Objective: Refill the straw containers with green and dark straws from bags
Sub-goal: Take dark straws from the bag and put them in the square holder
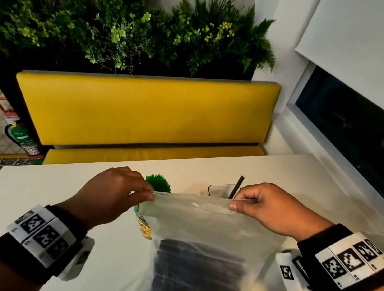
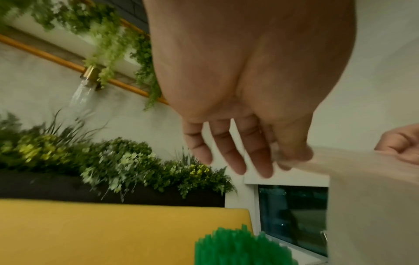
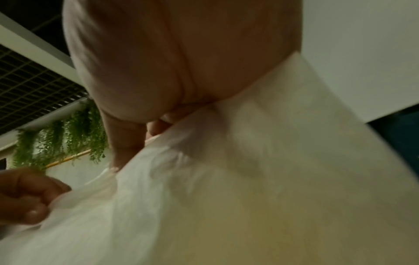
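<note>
The task looks about half done, as far as the pictures can tell. On the white table (image 1: pixel 101 244) stands a container (image 1: pixel 143 222) that is already full of green straws (image 1: pixel 158 183); their tips make a dense green tuft, seen also from the left wrist view just below the hand. Beside it, a little to the right, stands a clear container (image 1: pixel 220 191) which holds only one dark straw (image 1: pixel 237 186), leaning to the right, so this one I judge is still to be filled. The dark straws (image 1: pixel 200 277) are still in a bundle at the bottom of a clear plastic bag (image 1: pixel 206 224), which both hands hold up in front of the two containers. The left hand (image 1: pixel 113 194) pinches the top left corner of the bag between thumb and forefinger, while the other fingers (image 2: pixel 235 161) stay rather straight and free. The right hand (image 1: pixel 268 208) has its fingers curled and pinches the top right edge of the bag. The mouth of the bag is stretched flat between the two hands; whether it is already open I cannot tell. What is left, in my judgement, is to open the bag, take out the dark bundle and set it into the clear container.
</note>
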Tool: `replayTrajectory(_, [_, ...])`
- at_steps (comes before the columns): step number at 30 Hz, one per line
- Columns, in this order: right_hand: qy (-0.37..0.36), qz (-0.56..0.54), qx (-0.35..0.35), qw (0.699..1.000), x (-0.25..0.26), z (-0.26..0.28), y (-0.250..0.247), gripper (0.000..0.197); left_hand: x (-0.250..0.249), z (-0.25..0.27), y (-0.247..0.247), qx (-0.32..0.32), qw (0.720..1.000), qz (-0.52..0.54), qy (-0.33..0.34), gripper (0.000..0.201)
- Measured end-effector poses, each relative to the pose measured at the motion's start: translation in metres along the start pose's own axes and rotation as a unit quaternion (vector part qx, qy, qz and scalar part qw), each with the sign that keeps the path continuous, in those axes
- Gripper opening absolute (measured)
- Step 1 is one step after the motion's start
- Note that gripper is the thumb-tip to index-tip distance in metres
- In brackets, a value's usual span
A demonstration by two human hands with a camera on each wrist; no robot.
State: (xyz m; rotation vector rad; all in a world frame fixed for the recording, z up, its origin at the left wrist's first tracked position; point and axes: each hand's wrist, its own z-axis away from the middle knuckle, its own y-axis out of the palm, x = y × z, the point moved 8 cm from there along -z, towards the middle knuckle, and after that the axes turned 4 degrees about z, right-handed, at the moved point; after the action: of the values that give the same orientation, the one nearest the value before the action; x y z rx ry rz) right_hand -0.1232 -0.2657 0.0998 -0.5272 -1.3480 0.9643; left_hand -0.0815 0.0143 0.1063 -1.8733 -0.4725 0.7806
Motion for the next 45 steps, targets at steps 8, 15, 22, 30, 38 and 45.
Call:
replayTrajectory(8, [-0.016, -0.02, -0.016, 1.0, 0.013, -0.008, -0.003, 0.018, -0.114, -0.024, 0.018, -0.03, 0.989, -0.109, 0.1, 0.016])
replayTrajectory(15, [0.06, 0.031, -0.212, 0.975, -0.006, 0.0, -0.036, 0.022, -0.163, 0.041, 0.052, 0.141, 0.961, -0.069, 0.228, 0.015])
replayTrajectory(22, [0.034, -0.196, -0.059, 0.978, 0.01, 0.001, 0.027, 0.05, -0.155, -0.013, 0.016, 0.003, 0.998, -0.008, 0.064, 0.047])
replayTrajectory(30, [0.229, 0.134, 0.071, 0.962, -0.047, 0.046, 0.052, 0.027, -0.066, -0.015, 0.068, 0.047, 0.975, 0.122, -0.18, 0.016])
replayTrajectory(38, [0.325, -0.569, -0.016, 0.755, -0.07, 0.037, 0.082, 0.032, -0.09, -0.002, 0.069, 0.003, 0.973, 0.163, -0.161, 0.047])
replayTrajectory(45, [0.314, -0.429, 0.112, 0.84, -0.058, 0.022, 0.092, 0.085, -0.085, 0.001, 0.064, -0.13, 0.972, 0.147, -0.127, 0.012])
